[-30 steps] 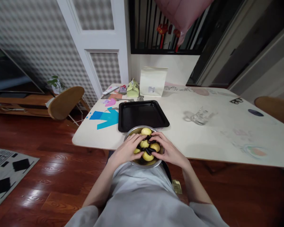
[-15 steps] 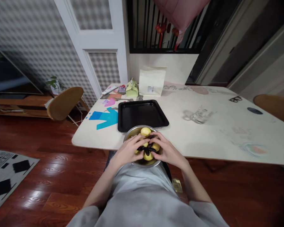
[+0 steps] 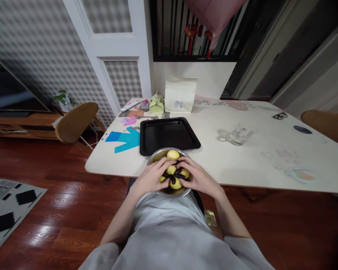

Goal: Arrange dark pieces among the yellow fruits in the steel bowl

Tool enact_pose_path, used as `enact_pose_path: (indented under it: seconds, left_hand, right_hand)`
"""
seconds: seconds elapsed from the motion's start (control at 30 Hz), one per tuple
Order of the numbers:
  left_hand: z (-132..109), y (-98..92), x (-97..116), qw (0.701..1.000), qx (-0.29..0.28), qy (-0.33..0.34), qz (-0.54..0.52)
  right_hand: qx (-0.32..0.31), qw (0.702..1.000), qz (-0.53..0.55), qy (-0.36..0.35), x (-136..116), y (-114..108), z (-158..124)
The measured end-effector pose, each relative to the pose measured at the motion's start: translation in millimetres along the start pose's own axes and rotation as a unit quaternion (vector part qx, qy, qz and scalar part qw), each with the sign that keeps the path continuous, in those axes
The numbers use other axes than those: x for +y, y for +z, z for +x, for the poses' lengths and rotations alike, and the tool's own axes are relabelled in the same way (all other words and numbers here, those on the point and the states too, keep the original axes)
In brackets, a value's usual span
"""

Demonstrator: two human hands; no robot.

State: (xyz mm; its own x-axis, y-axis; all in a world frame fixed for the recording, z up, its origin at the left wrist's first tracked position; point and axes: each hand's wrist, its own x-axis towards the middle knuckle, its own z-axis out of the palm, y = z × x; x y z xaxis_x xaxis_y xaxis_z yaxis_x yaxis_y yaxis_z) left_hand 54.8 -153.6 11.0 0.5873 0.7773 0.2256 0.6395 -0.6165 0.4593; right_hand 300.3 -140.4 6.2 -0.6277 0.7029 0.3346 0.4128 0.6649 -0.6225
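Observation:
A metal bowl sits close against my body at the table's front edge, partly over the near rim of the tray. Inside are several yellow round fruits that look like lemons, with dark, finger-shaped fruits like long black grapes lying among them. My left hand reaches in from the left, its fingers and thumb curled around some of the dark fruits. From the right, my right hand does the same, fingertips close to those of the left. Both palms hide part of the bowl's contents.
A black baking tray lies just beyond the bowl. Behind it stand a white paper bag and a green tissue pack. A clear glass cup is on the right, with glasses farther off. A pink balloon hangs above.
My fingers have shifted slightly in the bowl, and the dark fruits between them have moved apart, baring more of a yellow fruit in the middle.

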Motion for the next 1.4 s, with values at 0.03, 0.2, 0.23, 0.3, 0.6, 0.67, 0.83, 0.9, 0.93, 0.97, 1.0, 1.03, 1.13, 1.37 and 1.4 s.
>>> enact_pose_path:
  seconds: [0.03,0.2,0.23,0.3,0.6,0.67,0.83,0.9,0.93,0.97,1.0,1.03,1.13,1.37,1.4]
  left_hand:
    - [0,0.1,0,1.000,0.003,0.002,-0.002]
    - [0,0.1,-2,0.999,0.036,0.005,-0.013]
    - [0,0.1,-2,0.999,0.039,0.005,-0.013]
    - [-1,0.0,-2,0.999,0.034,0.002,-0.008]
    - [-1,2.5,-2,1.000,0.002,-0.019,0.024]
    - [0,4.1,-1,0.999,0.004,-0.026,0.028]
    - [1,7.7,2,0.999,0.030,-0.045,-0.005]
    - [1,8.9,3,0.998,0.045,-0.048,-0.019]
    - [1,9.6,3,0.997,0.055,-0.047,-0.026]
    - [2,10.2,3,0.996,0.067,-0.044,-0.033]
    - [2,10.9,2,0.995,0.080,-0.042,-0.041]
    - [2,11.6,2,0.994,0.093,-0.039,-0.050]
    - [2,14.1,3,0.991,0.118,-0.038,-0.058]
    - [-2,20.8,10,0.995,0.059,-0.060,0.055]
    - [-3,20.8,10,0.995,0.051,-0.062,0.058]
  right_hand:
    - [0.001,1.000,-0.003,-0.002,0,0,0]
    - [0.034,0.999,0.009,-0.015,0,3,0]
    - [0.037,0.999,0.010,-0.017,1,4,1]
    - [0.040,0.999,0.009,-0.017,3,6,1]
    - [0.085,0.995,0.044,-0.006,7,12,6]
    - [0.092,0.995,0.038,0.012,6,13,8]
    - [0.111,0.992,0.039,0.036,7,17,14]
    - [0.115,0.991,0.047,0.041,9,18,14]
    - [0.120,0.990,0.051,0.045,10,18,14]
    - [0.129,0.989,0.056,0.049,10,18,13]
    - [0.139,0.987,0.059,0.053,11,17,12]
    - [0.151,0.985,0.062,0.057,11,15,11]
    - [0.196,0.977,0.068,0.058,11,2,15]
    - [0.093,0.988,0.118,0.030,39,-24,104]
    - [0.029,0.991,0.126,0.027,45,-20,123]
